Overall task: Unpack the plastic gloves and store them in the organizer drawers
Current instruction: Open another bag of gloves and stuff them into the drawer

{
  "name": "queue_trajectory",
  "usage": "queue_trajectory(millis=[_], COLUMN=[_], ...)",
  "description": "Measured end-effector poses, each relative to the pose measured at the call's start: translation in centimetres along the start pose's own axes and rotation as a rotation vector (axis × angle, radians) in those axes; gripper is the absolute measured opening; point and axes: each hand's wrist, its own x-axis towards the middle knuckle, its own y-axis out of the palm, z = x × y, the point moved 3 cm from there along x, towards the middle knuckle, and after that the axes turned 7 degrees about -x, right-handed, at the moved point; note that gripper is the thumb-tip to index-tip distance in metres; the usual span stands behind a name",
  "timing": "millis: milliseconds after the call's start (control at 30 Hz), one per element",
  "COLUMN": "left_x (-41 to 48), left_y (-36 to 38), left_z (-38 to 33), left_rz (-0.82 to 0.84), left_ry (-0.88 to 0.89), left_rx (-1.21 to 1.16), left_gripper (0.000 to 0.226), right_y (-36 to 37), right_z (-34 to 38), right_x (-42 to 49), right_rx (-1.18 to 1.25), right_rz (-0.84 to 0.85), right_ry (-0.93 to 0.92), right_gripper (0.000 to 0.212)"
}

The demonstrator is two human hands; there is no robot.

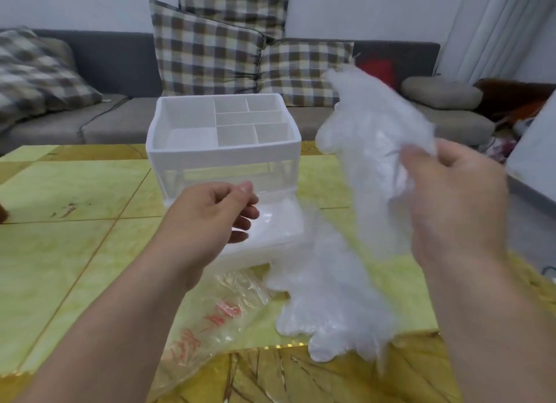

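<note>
A white organizer (pixel 224 158) with a divided top tray stands on the yellow table. Its bottom drawer (pixel 270 237) is pulled out toward me. My right hand (pixel 457 198) grips a bunch of clear plastic gloves (pixel 373 137) raised in the air to the right of the organizer. A second pile of gloves (pixel 328 306) lies on the table in front of the drawer. My left hand (pixel 210 216) hovers at the open drawer with fingers loosely curled and nothing in it. The emptied clear packaging bag (pixel 216 321) with red print lies under my left forearm.
The yellow tiled table (pixel 69 252) reaches to the frame's left edge. Behind it is a grey sofa (pixel 120 113) with checked cushions (pixel 207 53). A white box or panel (pixel 535 149) stands at the right edge.
</note>
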Motion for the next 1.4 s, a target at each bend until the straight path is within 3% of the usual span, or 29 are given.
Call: queue_trajectory(millis=[133, 233, 300, 433, 567, 633, 800, 867, 967, 1167, 1333, 1400], left_x=[0.8, 0.8, 0.9, 1.7, 2.0, 1.9, 0.8, 0.4, 0.3, 0.2, 0.2, 0.5], left_y=[-0.9, -2.2, -3.4, -4.7, -4.8, -4.8, -3.6, -2.9, -2.3, -1.8, -1.9, -2.3], left_z=[0.0, -0.2, -0.3, 0.5, 0.8, 0.5, -0.3, -0.6, -1.2, -1.6, -0.8, -0.4], left_rz=[0.08, 0.222, 0.188, 0.048, -0.056, -0.008, 0.135, 0.121, 0.077, 0.04, 0.14, 0.054], left_ry=[-0.222, -0.326, -0.291, -0.179, -0.15, -0.144, -0.215, -0.202, -0.05, 0.071, 0.064, 0.054], left_rx=[-0.344, -0.46, -0.407, -0.08, -0.083, -0.118, -0.294, -0.304, -0.204, -0.185, -0.079, -0.042], left_gripper=[0.08, 0.093, 0.078, 0.042, 0.016, 0.02, 0.054, 0.044, 0.011, 0.019, 0.022, 0.023], right_y=[6.8, 10.7, 12.3, 13.9, 13.6, 13.1, 11.5, 11.0, 10.2, 9.6, 10.4, 10.7], right_z=[1.2, -0.1, -1.1, -1.8, -2.1, -2.4, -2.5, -2.2, -2.0, -1.8, -2.0, -2.3], right_x=[-5.0, -7.6, -8.0, -8.4, -8.3, -8.0, -8.3, -8.5, -8.6, -8.7, -9.5, -9.7], right_rx=[-0.313, -0.524, -0.567, -0.64, -0.689, -0.725, -0.679, -0.647, -0.618, -0.577, -0.64, -0.696], right_rz=[0.281, 0.419, 0.477, 0.51, 0.543, 0.527, 0.376, 0.304, 0.222, 0.15, 0.198, 0.23], right_ry=[-0.436, -0.572, -0.576, -0.632, -0.555, -0.555, -0.609, -0.651, -0.702, -0.759, -0.789, -0.796], right_gripper=[0.019, 0.039, 0.038, 0.038, 0.034, 0.03, 0.031, 0.033, 0.028, 0.049, 0.045, 0.047])
